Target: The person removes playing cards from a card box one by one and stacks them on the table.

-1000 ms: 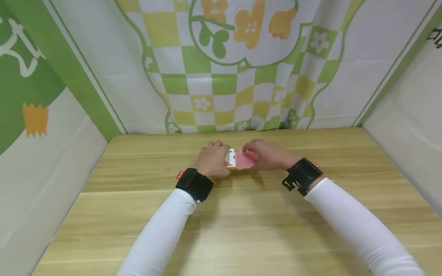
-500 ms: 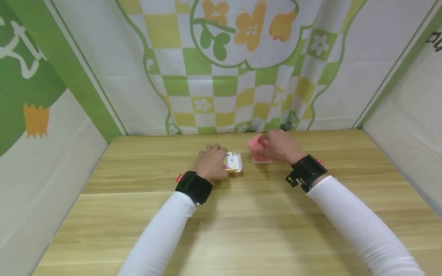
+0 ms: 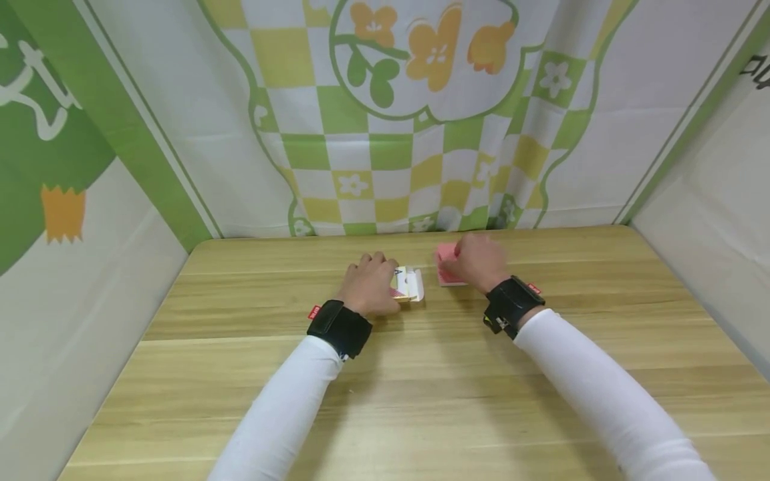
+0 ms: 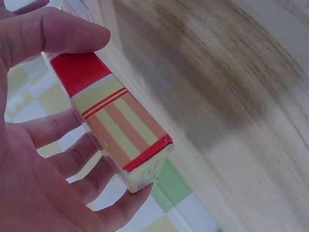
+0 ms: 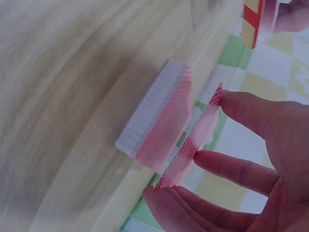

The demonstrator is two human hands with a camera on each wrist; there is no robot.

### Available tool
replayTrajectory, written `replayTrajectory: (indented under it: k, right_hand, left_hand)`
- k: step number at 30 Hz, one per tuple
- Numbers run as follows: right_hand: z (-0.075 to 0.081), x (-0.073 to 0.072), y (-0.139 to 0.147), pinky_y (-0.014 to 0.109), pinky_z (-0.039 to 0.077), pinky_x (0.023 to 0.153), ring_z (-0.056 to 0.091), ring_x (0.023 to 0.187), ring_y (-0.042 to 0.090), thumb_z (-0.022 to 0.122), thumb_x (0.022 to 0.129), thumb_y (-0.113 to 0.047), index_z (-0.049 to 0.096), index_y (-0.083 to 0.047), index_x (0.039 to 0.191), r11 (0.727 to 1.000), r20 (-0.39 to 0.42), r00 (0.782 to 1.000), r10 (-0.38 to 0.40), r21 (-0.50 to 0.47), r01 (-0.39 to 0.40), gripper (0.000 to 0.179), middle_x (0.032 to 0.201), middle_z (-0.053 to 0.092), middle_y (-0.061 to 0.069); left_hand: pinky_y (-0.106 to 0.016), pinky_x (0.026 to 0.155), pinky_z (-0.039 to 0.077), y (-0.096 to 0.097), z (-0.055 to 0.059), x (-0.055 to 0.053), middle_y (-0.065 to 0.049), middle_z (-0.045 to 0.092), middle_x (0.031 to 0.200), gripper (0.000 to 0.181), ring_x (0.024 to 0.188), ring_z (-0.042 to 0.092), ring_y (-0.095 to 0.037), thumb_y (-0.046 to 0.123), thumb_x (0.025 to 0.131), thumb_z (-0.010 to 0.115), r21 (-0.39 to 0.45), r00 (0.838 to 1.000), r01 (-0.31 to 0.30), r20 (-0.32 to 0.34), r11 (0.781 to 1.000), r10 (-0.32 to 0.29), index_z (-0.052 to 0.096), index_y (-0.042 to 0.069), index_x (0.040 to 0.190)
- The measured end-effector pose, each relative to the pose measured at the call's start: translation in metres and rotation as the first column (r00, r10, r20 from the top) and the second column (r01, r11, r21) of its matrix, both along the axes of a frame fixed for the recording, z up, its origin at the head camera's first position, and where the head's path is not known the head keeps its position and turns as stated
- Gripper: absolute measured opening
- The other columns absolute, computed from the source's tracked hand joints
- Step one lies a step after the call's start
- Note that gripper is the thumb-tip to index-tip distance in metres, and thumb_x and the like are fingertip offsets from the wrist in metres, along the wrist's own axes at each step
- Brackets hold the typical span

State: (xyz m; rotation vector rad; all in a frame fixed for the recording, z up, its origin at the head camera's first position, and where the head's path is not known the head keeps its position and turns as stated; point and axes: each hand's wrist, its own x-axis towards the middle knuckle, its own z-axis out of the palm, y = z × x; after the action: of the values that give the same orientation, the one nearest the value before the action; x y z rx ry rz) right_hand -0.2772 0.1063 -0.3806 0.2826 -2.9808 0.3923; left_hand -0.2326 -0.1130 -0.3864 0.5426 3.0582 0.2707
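From my end I make the card box [image 3: 408, 284] my landmark. It lies near the far edge of the table [image 3: 415, 401], its white flap [image 3: 416, 283] folded out on its right side. I see the left hand [image 3: 369, 286] grasping the box, thumb on one side and fingers curled round the other. The deck [image 5: 166, 123], pink patterned backs showing, sits on the table to the right of the box, apart from it. There the right hand [image 3: 479, 259] pinches a card [image 5: 190, 145] between thumb and fingertips, close beside the deck; I cannot tell whether it is one card or a few. Behind the box hangs a checked curtain [image 3: 391, 157]. Both wrists wear black straps [image 3: 341, 329] over white sleeves [image 3: 283, 407], nearer me than the box.
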Motion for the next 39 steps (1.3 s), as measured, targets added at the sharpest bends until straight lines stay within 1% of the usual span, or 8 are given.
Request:
replayTrajectory:
  k: [2, 6, 11, 21, 27, 39]
  right_hand:
    - [-0.003, -0.001, -0.003, 0.029, 0.021, 0.043, 0.028, 0.051, 0.013, 0.062, 0.075, -0.047, 0.039, -0.016, 0.05, 1.0, -0.009, 1.0, -0.009, 0.009, 0.009, 0.046, 0.051, 0.025, -0.006]
    - [-0.007, -0.003, -0.009, 0.031, 0.027, 0.043, 0.034, 0.051, 0.015, 0.063, 0.074, -0.051, 0.04, -0.015, 0.052, 0.998, -0.02, 0.999, -0.039, 0.041, 0.04, 0.048, 0.052, 0.03, -0.004]
    - [-0.011, -0.005, -0.015, 0.031, 0.026, 0.042, 0.033, 0.05, 0.015, 0.066, 0.073, -0.05, 0.039, -0.014, 0.055, 0.996, -0.028, 0.998, -0.061, 0.071, 0.062, 0.049, 0.054, 0.028, -0.003]
    - [-0.017, -0.008, -0.016, 0.033, 0.035, 0.042, 0.043, 0.053, 0.019, 0.065, 0.074, -0.046, 0.042, -0.013, 0.059, 0.993, -0.016, 0.998, -0.069, 0.092, 0.07, 0.042, 0.057, 0.043, 0.002]
    - [-0.017, -0.008, -0.018, 0.033, 0.036, 0.042, 0.045, 0.054, 0.02, 0.065, 0.074, -0.046, 0.044, -0.012, 0.061, 0.993, -0.004, 0.998, -0.066, 0.101, 0.066, 0.042, 0.059, 0.047, 0.004]
    - [-0.018, -0.007, -0.018, 0.033, 0.035, 0.041, 0.042, 0.053, 0.019, 0.066, 0.073, -0.046, 0.041, -0.013, 0.058, 0.993, 0.001, 0.998, -0.062, 0.105, 0.061, 0.044, 0.056, 0.041, 0.002]
  left_hand:
    - [-0.049, 0.087, 0.035, 0.0, -0.001, 0.0, -0.005, 0.049, 0.113, 0.066, 0.103, 0.043, -0.026, 0.028, 0.062, 0.065, 0.0, 1.0, 0.0, 0.005, 1.0, 0.0, 0.052, 0.013, 0.125]
    - [-0.049, 0.088, 0.035, -0.001, -0.001, 0.001, -0.005, 0.048, 0.114, 0.065, 0.104, 0.043, -0.026, 0.027, 0.063, 0.063, -0.002, 1.0, -0.007, 0.005, 1.0, 0.007, 0.052, 0.014, 0.126]
    - [-0.048, 0.086, 0.035, -0.002, -0.002, 0.001, -0.004, 0.048, 0.114, 0.066, 0.103, 0.043, -0.026, 0.027, 0.062, 0.063, -0.005, 1.0, -0.016, 0.003, 1.0, 0.016, 0.052, 0.015, 0.126]
    - [-0.048, 0.086, 0.035, -0.005, -0.002, 0.001, -0.005, 0.048, 0.115, 0.065, 0.104, 0.043, -0.026, 0.028, 0.063, 0.063, -0.012, 1.0, -0.013, 0.019, 1.0, 0.013, 0.052, 0.015, 0.125]
    - [-0.048, 0.086, 0.036, -0.005, -0.002, 0.001, -0.005, 0.048, 0.115, 0.063, 0.103, 0.044, -0.026, 0.028, 0.063, 0.063, -0.01, 1.0, -0.01, 0.022, 1.0, 0.01, 0.053, 0.015, 0.124]
    - [-0.048, 0.085, 0.036, -0.005, -0.002, 0.002, -0.004, 0.049, 0.112, 0.062, 0.101, 0.044, -0.025, 0.026, 0.061, 0.063, -0.001, 1.0, -0.013, 0.018, 1.0, 0.013, 0.054, 0.015, 0.121]
